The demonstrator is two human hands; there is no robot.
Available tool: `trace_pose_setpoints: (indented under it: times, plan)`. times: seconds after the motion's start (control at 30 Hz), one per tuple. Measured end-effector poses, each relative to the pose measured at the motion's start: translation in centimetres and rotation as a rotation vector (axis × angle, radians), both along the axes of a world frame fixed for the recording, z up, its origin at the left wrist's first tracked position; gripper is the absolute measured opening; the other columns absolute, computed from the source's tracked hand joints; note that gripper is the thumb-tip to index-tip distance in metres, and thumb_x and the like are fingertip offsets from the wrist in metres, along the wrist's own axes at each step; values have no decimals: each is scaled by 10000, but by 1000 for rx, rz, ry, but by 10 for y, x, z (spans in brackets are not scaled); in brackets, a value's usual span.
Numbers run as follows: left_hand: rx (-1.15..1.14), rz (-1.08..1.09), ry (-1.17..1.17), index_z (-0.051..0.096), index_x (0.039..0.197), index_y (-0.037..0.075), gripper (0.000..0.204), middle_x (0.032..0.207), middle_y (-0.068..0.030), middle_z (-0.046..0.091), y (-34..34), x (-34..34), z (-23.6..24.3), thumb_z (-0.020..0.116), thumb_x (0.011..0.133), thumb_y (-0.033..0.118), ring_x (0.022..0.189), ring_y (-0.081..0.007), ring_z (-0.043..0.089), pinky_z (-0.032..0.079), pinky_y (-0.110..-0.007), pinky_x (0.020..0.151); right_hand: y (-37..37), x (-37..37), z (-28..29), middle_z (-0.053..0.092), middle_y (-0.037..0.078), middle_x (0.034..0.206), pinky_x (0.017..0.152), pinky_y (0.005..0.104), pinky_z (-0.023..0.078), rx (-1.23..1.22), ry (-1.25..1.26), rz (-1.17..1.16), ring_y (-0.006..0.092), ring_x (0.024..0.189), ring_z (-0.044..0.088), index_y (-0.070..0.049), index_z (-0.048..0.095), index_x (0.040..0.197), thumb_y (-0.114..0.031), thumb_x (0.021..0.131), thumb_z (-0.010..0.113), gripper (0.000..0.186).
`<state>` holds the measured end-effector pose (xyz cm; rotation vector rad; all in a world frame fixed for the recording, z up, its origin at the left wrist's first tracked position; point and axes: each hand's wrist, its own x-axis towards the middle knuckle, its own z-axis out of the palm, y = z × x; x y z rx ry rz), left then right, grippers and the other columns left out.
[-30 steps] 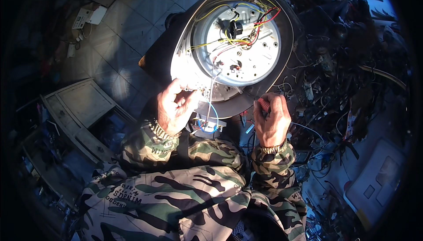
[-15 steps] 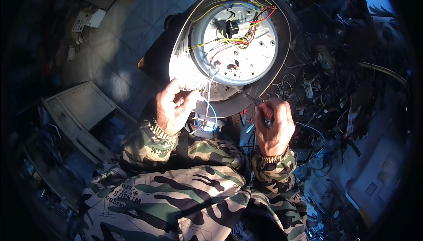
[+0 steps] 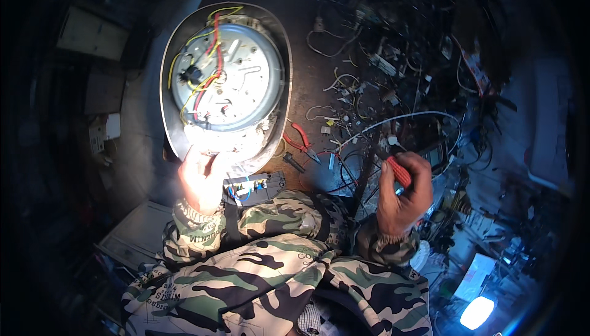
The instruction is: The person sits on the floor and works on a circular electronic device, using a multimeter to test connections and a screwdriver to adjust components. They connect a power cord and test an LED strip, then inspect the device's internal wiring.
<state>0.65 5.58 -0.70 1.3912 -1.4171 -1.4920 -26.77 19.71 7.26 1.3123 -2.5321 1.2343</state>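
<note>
On my feed, glare hides whether the bare left hand (image 3: 200,182) holds anything at the grey oval metal housing (image 3: 287,90). The bare right hand (image 3: 404,199) covers part of the red ridged handle (image 3: 399,172). Tiny pale scraps (image 3: 325,130) defeat me.

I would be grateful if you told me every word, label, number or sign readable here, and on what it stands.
Green-and-tan camouflage fabric clothing: dark lettering, including on the left sleeve; I won't copy it out.
White boxy object, far left: any marks are too small to read.
</note>
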Motion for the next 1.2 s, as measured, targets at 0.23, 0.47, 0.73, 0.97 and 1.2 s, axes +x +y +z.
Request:
trace_pose_setpoints:
  times: [0.23,0.47,0.73,0.97,1.2]
  plan:
    - [37,-128,-151,578,1033,-11,95,816,-45,620,-4,-24,17,612,944,-3,673,-89,592,491,-226,626,52,-36,-134,698,142,893,743,356,546,42,-332,-462,251,795,685,2,661,1048,-113,843,775,261]
    - [-110,-317,-336,592,1026,16,110,815,-43,635,-5,-34,15,626,931,-26,637,-80,608,497,-214,592,93,-34,-188,709,93,863,707,308,528,-142,-549,-652,147,759,644,-6,690,999,-129,836,782,224]
    - [-78,-400,-370,635,1058,-4,193,861,-29,632,-3,-73,26,695,876,-24,749,-72,558,466,-219,677,166,-9,-206,706,118,938,740,314,542,-56,-663,-587,218,837,694,-25,642,1008,-50,773,772,270]
    - [-90,-392,-303,632,1085,-17,226,855,-42,644,-5,-95,21,676,864,-35,725,-93,577,477,-229,694,210,9,-201,620,169,978,733,421,536,179,-257,-582,380,852,650,-30,617,1033,0,729,697,316]
    - [-139,-479,-329,627,1087,-14,181,838,-32,622,-6,-99,16,659,910,-4,693,-85,574,505,-232,650,226,19,-223,593,199,1025,782,471,507,327,-272,-581,424,936,599,-16,616,1090,3,706,678,389]
